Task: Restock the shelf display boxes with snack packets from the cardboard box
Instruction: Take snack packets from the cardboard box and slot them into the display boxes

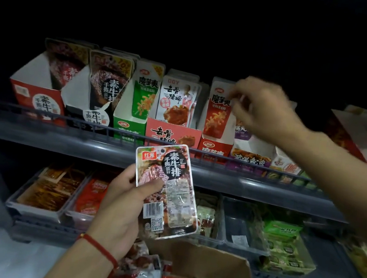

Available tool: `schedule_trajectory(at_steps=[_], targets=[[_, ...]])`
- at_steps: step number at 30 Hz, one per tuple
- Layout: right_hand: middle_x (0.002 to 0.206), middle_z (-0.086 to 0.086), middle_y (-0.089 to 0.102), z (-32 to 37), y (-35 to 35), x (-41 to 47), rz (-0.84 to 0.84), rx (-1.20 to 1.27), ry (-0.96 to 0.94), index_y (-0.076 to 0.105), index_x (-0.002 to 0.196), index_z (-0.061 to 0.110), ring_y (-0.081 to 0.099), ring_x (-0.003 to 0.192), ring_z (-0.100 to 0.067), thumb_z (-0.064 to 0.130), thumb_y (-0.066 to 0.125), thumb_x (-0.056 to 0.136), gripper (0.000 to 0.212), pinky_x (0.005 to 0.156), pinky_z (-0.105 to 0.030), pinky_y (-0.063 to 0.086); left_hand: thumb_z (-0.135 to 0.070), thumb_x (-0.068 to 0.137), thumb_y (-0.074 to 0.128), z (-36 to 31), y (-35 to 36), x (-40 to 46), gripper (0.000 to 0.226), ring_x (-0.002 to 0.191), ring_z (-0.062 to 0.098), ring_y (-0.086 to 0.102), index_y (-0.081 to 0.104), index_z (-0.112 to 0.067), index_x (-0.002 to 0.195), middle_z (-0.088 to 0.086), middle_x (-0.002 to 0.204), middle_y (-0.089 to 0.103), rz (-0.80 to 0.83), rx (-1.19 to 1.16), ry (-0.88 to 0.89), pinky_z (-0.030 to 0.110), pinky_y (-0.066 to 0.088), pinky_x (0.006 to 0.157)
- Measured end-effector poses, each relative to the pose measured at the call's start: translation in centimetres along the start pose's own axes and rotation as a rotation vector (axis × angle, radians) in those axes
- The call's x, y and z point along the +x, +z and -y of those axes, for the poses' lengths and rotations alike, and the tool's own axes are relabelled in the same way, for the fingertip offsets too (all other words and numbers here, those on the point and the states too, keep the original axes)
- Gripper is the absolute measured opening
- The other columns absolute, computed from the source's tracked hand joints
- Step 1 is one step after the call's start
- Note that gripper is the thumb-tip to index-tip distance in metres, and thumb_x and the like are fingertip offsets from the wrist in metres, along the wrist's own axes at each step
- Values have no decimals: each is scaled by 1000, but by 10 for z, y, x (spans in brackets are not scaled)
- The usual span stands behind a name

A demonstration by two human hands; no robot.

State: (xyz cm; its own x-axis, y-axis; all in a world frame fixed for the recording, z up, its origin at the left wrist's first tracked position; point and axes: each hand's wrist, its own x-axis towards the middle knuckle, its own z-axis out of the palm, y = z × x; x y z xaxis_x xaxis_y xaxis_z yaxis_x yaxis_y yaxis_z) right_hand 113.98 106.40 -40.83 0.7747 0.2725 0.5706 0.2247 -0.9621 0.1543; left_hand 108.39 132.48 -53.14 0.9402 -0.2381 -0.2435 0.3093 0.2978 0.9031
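The packet (pixel 167 190) could slip from the left hand (pixel 122 203), since only thumb and fingers at its left edge pinch it, above the cardboard box (pixel 218 271) (a fall would likely land there). The right hand (pixel 263 109) reaches the shelf boxes; its fingers (pixel 236 99) curl at the red packet (pixel 216 110), seemingly pinching its top edge, and might topple the row.

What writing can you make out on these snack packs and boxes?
"素牛排": packet in the left hand.
"魔芋爽": green packet.
"去骨猪蹄": white packet.
"魔芋爽": red packet at the right hand.
"10%": packet in the cardboard box.
Fine print and barcode text: unreadable.
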Motion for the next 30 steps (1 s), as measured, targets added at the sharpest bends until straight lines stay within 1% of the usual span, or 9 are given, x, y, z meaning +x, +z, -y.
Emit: schedule_trajectory(at_steps=[3, 6, 9, 13, 16, 18, 22, 27, 30], targets=[[111, 9, 62, 48, -5, -21, 174, 233, -83, 62, 124, 22, 55, 86, 6, 18, 63, 95, 29, 79, -7, 41, 1, 90, 69, -7, -7, -6, 36, 102, 26, 75, 67, -17, 120, 9, 107, 78, 37, -28, 54, 47, 56, 92], [121, 9, 63, 81, -7, -28, 364, 478, 11, 53, 135, 24, 63, 99, -3, 41, 63, 96, 43, 86, -25, 54, 0, 87, 73, -13, -15, -12, 48, 101, 17, 74, 62, -22, 127, 3, 106, 79, 50, 84, 169, 41, 55, 96], [128, 10, 63, 102, -8, -23, 565, 819, 98, 53, 137, 30, 66, 109, -10, 40, 64, 96, 43, 92, -42, 58, 1, 89, 68, -20, -24, -14, 42, 90, 18, 75, 63, -20, 125, 7, 102, 79, 83, 11, 188, 35, 58, 79], [134, -10, 61, 116, -9, -2, 701, 1509, 264, 54, 139, 14, 64, 104, -32, 12, 47, 84, 56, 76, -46, 58, -12, 76, 81, -34, -46, -12, 38, 58, 15, 62, 71, -6, 112, 11, 91, 70, 292, -494, -22, 22, 51, 45], [135, -7, 60, 132, -1, 12, 681, 1164, 33, 65, 125, 24, 60, 120, -30, 10, 57, 99, 31, 97, -47, 55, -10, 57, 98, -37, -59, -14, 55, 51, 14, 54, 71, 1, 103, 16, 90, 65, 517, -670, -115, 19, 43, 38], [119, -3, 70, 141, 6, 21, 608, 1022, 0, 71, 111, 19, 65, 112, -19, 20, 67, 95, 16, 98, -37, 54, -20, 69, 91, -40, -65, -15, 52, 68, 22, 64, 70, 2, 112, 24, 107, 66, 494, -698, -141, 24, 53, 50], [94, 3, 76, 149, -2, 57, 443, 1010, 160, 71, 100, 16, 69, 82, -5, 32, 69, 92, 18, 67, -20, 54, -52, 101, 43, -48, -91, -11, 56, 125, 45, 59, 63, -12, 135, 23, 134, 64, 195, -663, -56, 58, 49, 100], [96, -7, 71, 144, 7, 123, 62, 780, 218, 64, 109, 11, 70, 81, -16, 31, 63, 100, 22, 64, -35, 60, -43, 104, 39, -65, -117, -7, 44, 123, 27, 62, 68, -18, 126, 9, 128, 70, -222, -372, 240, 51, 50, 102], [114, -6, 69, 151, 21, 155, -65, 649, 262, 62, 125, 11, 68, 99, -20, 33, 60, 101, 32, 76, -30, 54, -34, 106, 41, -73, -119, -7, 32, 119, 16, 61, 71, -27, 116, -3, 125, 69, -389, -129, 396, 43, 51, 100]])
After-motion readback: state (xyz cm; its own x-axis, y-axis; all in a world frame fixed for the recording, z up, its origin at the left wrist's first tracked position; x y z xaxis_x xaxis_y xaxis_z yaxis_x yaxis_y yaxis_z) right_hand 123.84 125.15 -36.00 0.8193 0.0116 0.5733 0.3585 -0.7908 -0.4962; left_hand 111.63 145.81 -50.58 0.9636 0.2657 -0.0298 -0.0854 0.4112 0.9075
